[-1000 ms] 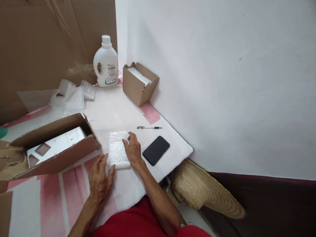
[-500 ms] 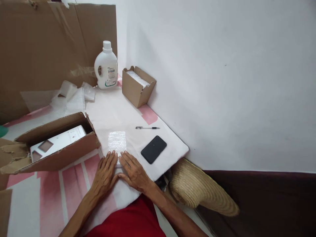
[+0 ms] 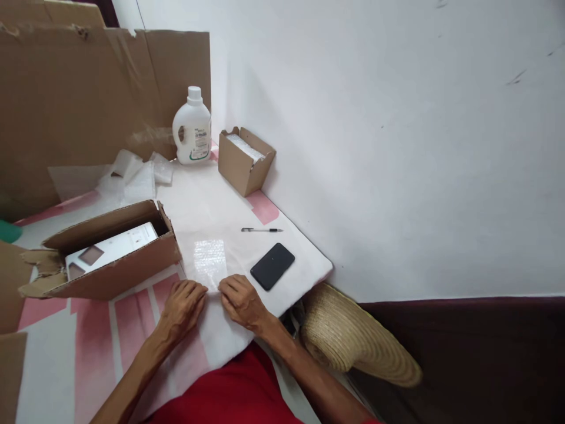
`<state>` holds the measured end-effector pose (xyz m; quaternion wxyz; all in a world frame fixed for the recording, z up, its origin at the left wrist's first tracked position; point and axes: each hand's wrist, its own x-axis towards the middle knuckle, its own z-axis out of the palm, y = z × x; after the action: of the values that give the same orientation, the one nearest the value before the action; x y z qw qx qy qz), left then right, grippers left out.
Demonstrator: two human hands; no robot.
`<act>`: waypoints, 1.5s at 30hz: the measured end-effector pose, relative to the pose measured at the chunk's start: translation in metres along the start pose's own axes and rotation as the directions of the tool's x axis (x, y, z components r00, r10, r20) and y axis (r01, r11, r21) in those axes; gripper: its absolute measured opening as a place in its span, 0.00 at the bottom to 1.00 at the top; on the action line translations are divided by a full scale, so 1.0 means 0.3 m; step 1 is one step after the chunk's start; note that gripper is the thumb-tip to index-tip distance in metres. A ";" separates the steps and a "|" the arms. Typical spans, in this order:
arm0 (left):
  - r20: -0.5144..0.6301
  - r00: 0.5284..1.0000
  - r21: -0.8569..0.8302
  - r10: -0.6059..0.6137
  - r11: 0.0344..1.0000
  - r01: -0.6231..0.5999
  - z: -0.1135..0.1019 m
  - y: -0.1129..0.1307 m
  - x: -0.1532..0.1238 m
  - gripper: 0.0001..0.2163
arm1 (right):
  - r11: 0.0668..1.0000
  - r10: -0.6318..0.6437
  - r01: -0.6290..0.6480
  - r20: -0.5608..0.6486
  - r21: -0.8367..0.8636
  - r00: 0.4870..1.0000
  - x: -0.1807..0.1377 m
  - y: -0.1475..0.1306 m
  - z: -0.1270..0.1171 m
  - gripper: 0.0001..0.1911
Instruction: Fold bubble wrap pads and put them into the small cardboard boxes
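Observation:
A clear bubble wrap pouch (image 3: 210, 257) lies flat on the white and pink cloth of the table. At its near left corner, the curled fingers of my left hand (image 3: 183, 306) are closed on the edge. My right hand (image 3: 243, 301) pinches the near right corner in the same way. Both thumbs are mostly hidden under the fingers. Just right of the pouch rest a black phone (image 3: 272, 266) and, farther back, a pen (image 3: 262, 229).
Left stands an open carton (image 3: 119, 274) holding a white box (image 3: 119, 247). Behind are loose bubble wrap pouches (image 3: 140, 179), a white jug (image 3: 193, 129) and a small cardboard box (image 3: 241, 165) of pouches. A straw hat (image 3: 353, 335) hangs beyond the table's right edge, near the wall.
Both hands have drawn back toward me and apart, from lying flat on the pouch to curled fingers at its near corners. The view has shifted slightly.

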<state>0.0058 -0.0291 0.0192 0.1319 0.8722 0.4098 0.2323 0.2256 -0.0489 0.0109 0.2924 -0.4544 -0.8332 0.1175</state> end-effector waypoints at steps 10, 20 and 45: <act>0.161 0.897 -0.485 -0.412 0.758 0.435 -0.048 0.026 -0.055 0.14 | 0.804 0.380 -0.391 0.120 0.447 0.917 0.022 -0.069 -0.107 0.11; 0.110 0.860 -0.384 -0.498 0.777 0.499 0.030 0.006 0.062 0.16 | 0.770 0.527 -0.492 0.029 0.405 0.849 0.085 0.010 -0.035 0.10; -0.263 0.947 -0.052 -0.182 0.983 0.175 0.063 0.089 -0.124 0.30 | 0.788 0.323 -0.489 0.426 0.375 0.845 0.172 0.043 -0.109 0.09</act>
<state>0.0124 -0.0755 0.0032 0.1083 0.7904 0.4976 0.3404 0.2323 -0.0012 0.0508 0.2125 -0.5134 -0.6972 0.4529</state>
